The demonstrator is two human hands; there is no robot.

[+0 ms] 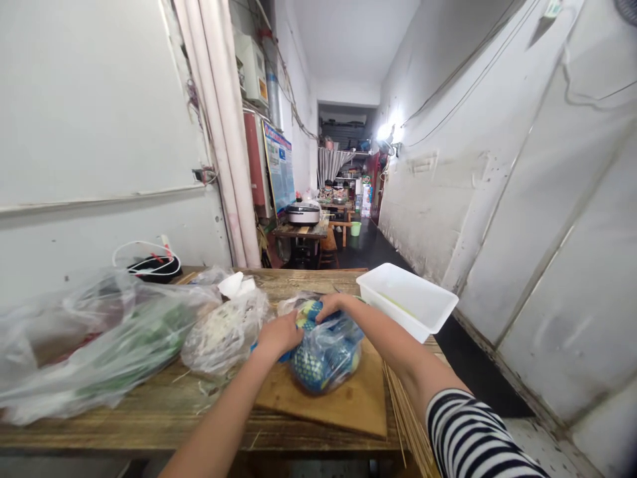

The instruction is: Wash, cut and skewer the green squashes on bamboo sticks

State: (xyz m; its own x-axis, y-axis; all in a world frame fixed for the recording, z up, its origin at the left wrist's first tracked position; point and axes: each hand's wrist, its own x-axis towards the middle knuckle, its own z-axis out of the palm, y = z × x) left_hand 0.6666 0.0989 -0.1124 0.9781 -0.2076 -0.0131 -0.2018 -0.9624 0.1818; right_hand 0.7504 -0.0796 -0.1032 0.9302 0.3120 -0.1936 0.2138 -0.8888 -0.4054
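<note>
The bag (pixel 324 364) bulges just near of the left hand (pixel 281 334) and right hand (pixel 330 307), whose partly hidden fingers curl in, gripping its far top.

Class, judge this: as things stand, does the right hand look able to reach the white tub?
Probably yes, once free: the right hand is on the bagged blue bundle, but the open white tub stands close beside the right forearm, and I see nothing blocking the way.

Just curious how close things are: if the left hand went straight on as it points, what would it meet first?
The left hand would first meet the bagged blue-patterned bundle, which it seems to touch, though depth is unclear.
</note>
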